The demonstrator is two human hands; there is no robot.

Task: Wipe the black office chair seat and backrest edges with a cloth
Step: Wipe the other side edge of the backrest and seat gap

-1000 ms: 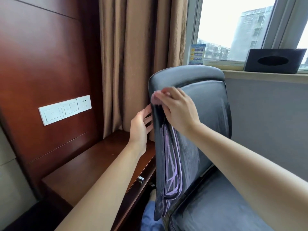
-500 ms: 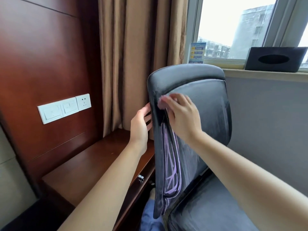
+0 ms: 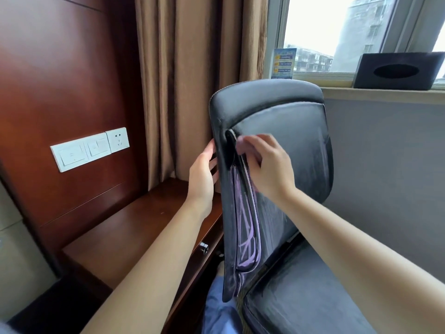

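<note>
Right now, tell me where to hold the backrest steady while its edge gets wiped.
Grip the backrest along its upright left edge, from behind, on the desk side, where the left hand already rests. That edge is thin and upright, and the cloth works its front.

The black office chair's backrest stands upright and turned edge-on, its padded top roll above both hands and its dusty, streaked front panel to the right of the right hand. The near side edge runs down between the two hands, with pale purple strips showing in its open seam below them. The seat, dark and smeared, lies low beneath the right forearm. The cloth, pale pink and bunched small, sits pinched under the right hand's fingertips against that edge.
</note>
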